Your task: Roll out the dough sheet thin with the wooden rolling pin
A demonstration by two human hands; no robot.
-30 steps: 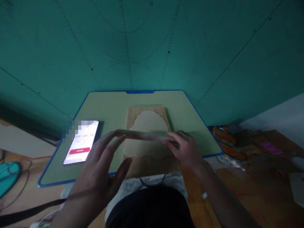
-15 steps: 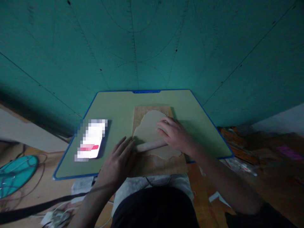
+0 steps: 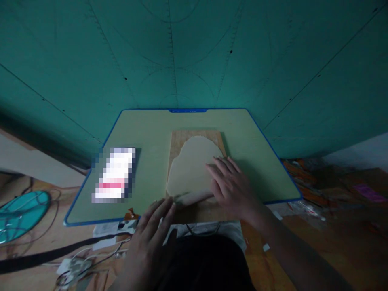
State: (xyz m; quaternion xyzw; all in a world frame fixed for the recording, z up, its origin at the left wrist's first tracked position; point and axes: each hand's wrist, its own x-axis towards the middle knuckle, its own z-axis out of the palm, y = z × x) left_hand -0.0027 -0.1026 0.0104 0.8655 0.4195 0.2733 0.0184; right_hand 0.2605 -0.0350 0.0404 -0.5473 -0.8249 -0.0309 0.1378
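Observation:
A pale sheet of dough (image 3: 194, 165) lies rolled flat on a wooden board (image 3: 176, 141). Across its near edge rests a light rolling pin (image 3: 197, 197), both ends covered by my hands. My left hand (image 3: 153, 228) lies over the left end, its fingers stretched forward and not curled round the pin. Over the right end is my right hand (image 3: 230, 184), fingers extended and slightly spread above the dough's right edge. The palms' contact with the pin is hidden from above.
Under the board stands a pale green table (image 3: 148, 129) with a blue rim, against a green wall (image 3: 194, 52). A phone (image 3: 117, 173) with a lit, blurred screen lies at its left. Cables and a power strip (image 3: 74, 266) are on the floor, lower left, near a turquoise round object (image 3: 24, 216).
Both hands and the rolling pin have come toward my body, to the dough's near edge. More of the dough shows beyond the pin. The view has shifted slightly.

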